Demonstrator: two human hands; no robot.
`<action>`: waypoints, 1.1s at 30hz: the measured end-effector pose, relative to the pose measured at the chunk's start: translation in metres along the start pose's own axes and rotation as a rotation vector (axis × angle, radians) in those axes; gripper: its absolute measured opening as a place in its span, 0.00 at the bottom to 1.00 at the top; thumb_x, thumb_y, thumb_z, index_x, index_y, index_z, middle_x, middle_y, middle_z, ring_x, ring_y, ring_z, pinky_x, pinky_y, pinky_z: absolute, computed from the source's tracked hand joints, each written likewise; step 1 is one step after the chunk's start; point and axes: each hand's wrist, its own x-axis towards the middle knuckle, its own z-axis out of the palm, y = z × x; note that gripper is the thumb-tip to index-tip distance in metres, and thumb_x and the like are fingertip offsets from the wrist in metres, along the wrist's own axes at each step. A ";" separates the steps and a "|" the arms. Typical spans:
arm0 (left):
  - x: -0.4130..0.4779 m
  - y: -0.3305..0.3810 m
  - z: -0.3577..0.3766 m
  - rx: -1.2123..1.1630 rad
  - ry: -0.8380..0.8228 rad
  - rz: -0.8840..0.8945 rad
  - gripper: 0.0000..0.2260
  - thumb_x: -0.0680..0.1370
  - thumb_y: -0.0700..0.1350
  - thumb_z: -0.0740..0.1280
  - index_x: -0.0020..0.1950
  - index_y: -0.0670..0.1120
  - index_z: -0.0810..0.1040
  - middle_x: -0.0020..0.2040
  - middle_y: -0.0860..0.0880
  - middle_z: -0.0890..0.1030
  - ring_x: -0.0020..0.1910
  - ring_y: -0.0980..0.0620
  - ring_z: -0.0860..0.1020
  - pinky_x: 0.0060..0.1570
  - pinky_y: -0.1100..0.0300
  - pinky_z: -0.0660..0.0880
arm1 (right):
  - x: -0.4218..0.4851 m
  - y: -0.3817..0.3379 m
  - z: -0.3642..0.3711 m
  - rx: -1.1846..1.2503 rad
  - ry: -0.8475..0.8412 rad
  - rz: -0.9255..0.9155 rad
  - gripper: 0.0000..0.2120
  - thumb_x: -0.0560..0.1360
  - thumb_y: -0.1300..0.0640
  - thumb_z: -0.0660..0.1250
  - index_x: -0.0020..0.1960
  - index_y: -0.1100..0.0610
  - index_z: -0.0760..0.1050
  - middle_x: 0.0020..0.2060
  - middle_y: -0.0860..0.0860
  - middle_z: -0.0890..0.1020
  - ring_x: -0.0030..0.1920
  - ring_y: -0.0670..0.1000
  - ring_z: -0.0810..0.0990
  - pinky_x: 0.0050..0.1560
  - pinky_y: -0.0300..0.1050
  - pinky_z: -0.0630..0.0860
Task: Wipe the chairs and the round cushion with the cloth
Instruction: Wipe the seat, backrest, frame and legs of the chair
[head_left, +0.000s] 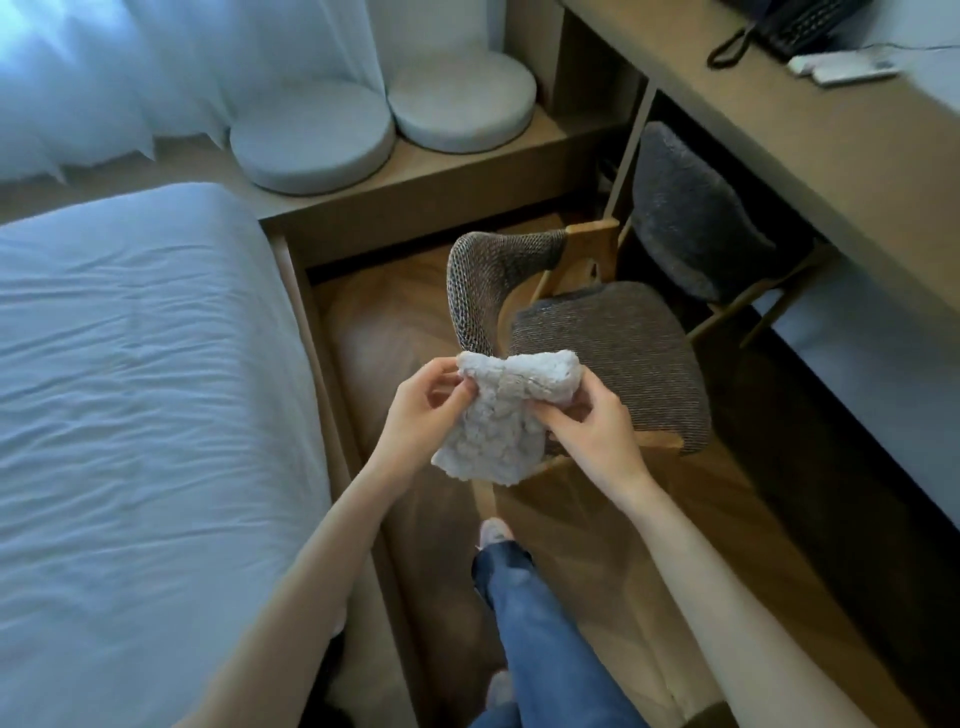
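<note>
As the left grip (421, 410) and right grip (592, 421) pinched the fluffy cloth (493, 436), seemingly to refold it, the woven chair (618, 353) stood just beyond.

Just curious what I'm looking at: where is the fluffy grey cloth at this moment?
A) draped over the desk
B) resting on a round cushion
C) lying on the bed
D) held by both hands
D: the left hand and the right hand both pinch the cloth, holding it near the woven chair.
</note>
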 end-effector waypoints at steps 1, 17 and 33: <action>0.010 0.003 -0.004 0.005 0.000 0.003 0.07 0.79 0.40 0.65 0.56 0.46 0.77 0.45 0.54 0.80 0.43 0.63 0.77 0.46 0.70 0.75 | 0.009 -0.002 0.003 -0.004 0.012 -0.012 0.18 0.71 0.52 0.73 0.60 0.48 0.75 0.49 0.37 0.80 0.50 0.34 0.78 0.47 0.29 0.74; 0.233 0.018 -0.055 0.140 -0.176 -0.144 0.04 0.81 0.41 0.61 0.53 0.41 0.72 0.48 0.39 0.79 0.45 0.50 0.76 0.46 0.58 0.72 | 0.194 -0.012 0.048 0.067 0.105 0.178 0.13 0.71 0.52 0.74 0.52 0.49 0.75 0.45 0.42 0.82 0.45 0.36 0.80 0.43 0.30 0.74; 0.419 -0.061 -0.037 0.242 -0.863 0.235 0.08 0.81 0.46 0.62 0.43 0.56 0.68 0.38 0.55 0.75 0.37 0.59 0.73 0.38 0.65 0.72 | 0.276 0.018 0.162 0.100 1.028 0.412 0.16 0.72 0.43 0.70 0.49 0.43 0.64 0.44 0.37 0.80 0.39 0.40 0.81 0.35 0.37 0.79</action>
